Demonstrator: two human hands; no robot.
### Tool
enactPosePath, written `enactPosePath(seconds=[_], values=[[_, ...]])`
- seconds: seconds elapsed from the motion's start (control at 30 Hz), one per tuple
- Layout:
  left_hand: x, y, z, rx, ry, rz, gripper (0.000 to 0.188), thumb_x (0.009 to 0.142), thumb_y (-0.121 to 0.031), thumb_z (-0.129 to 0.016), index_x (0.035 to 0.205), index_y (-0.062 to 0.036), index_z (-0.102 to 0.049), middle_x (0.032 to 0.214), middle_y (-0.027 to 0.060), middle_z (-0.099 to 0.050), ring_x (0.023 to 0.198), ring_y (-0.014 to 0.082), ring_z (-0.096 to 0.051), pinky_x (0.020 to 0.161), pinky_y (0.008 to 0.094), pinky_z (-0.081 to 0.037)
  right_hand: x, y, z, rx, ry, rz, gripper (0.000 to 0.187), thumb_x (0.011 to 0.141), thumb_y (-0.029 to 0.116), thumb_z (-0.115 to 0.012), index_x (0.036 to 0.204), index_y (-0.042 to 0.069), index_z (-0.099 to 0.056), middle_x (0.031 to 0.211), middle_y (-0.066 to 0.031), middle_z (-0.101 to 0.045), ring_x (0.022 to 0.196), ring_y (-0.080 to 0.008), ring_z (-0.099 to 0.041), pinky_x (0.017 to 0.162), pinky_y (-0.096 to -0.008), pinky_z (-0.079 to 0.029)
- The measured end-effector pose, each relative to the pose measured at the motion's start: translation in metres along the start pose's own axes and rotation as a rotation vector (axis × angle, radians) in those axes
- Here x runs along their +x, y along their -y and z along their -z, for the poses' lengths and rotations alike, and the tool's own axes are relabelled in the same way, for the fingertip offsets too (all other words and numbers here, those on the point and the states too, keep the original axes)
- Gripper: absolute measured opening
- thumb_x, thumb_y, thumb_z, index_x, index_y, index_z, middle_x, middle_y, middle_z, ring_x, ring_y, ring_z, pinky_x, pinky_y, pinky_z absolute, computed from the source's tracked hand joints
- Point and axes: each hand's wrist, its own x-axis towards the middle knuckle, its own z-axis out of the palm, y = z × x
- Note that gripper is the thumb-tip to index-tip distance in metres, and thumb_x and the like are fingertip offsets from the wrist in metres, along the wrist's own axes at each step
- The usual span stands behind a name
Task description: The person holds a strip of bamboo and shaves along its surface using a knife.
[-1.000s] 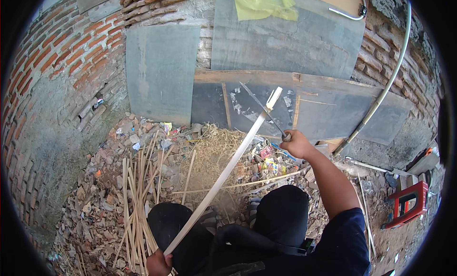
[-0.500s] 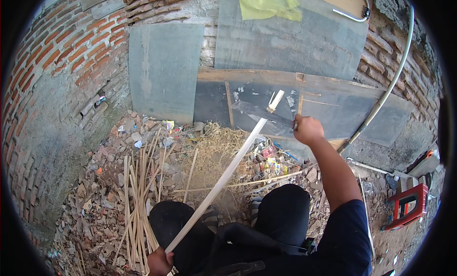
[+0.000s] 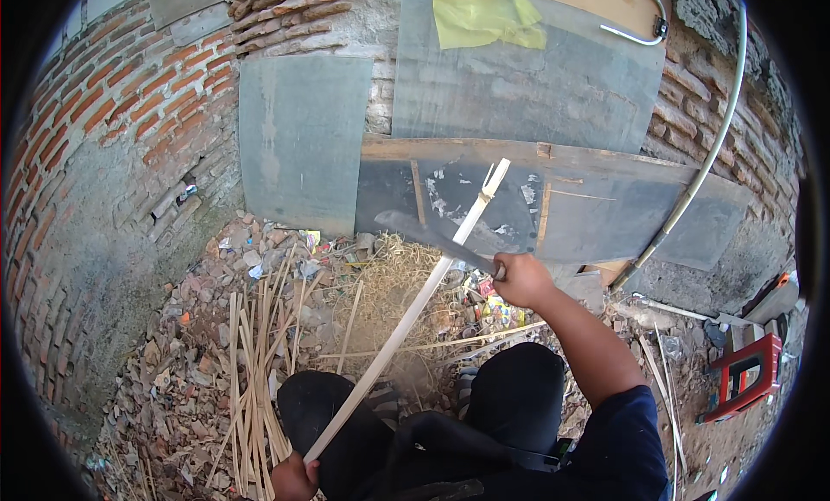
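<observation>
Two hands are working one long pale split bamboo strip here. Over on the far left, a rough red brick wall is curving down to rubble-strewn ground, and a loose bundle of thin pale bamboo slivers is lying on that rubble, just beside the person's dark-trousered left knee. Low at the bottom edge, the left hand is closing around the near end of the strip, fingers wrapped on it. From there the strip is running up and to the right, slanting over a heap of dry straw, its far tip showing against a dark grey wooden board that is leaning along the wall. Moving right, the right hand is clamping tight on the handle of a dark long-bladed knife, and the blade is lying across the strip about two-thirds of the way up, touching it. Past the right forearm, a pale grey bent pipe is leaning along the brick, and at the far right a small red plastic stool is sitting on the dirt, well apart from the work.
</observation>
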Motion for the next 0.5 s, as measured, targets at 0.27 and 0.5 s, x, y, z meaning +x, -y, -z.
enactPosePath(seconds=[0.27, 0.5], values=[[-0.008, 0.004, 0.004, 0.101, 0.035, 0.080, 0.037, 0.096, -0.035, -0.051, 0.088, 0.0007, -0.055, 0.061, 0.0223, -0.056, 0.053, 0.0436, -0.056, 0.048, 0.0493, -0.043, -0.027, 0.046, -0.004, -0.485, 0.135, 0.536, 0.017, 0.077, 0.024, -0.062, 0.091, 0.016, -0.065, 0.074, -0.0064, -0.067, 0.072, -0.0304, -0.069, 0.073, -0.0593, -0.050], [0.007, -0.005, 0.005, 0.159, 0.083, 0.160, 0.036, 0.091, -0.033, -0.057, 0.078, -0.0003, -0.050, 0.059, 0.0230, -0.056, 0.057, 0.0476, -0.059, 0.051, 0.0536, -0.045, 0.043, -0.049, 0.065, -0.458, -0.104, -0.180, 0.020, 0.085, 0.023, -0.057, 0.099, 0.012, -0.067, 0.091, -0.0162, -0.072, 0.090, -0.0362, -0.069, 0.081, -0.0492, -0.055]])
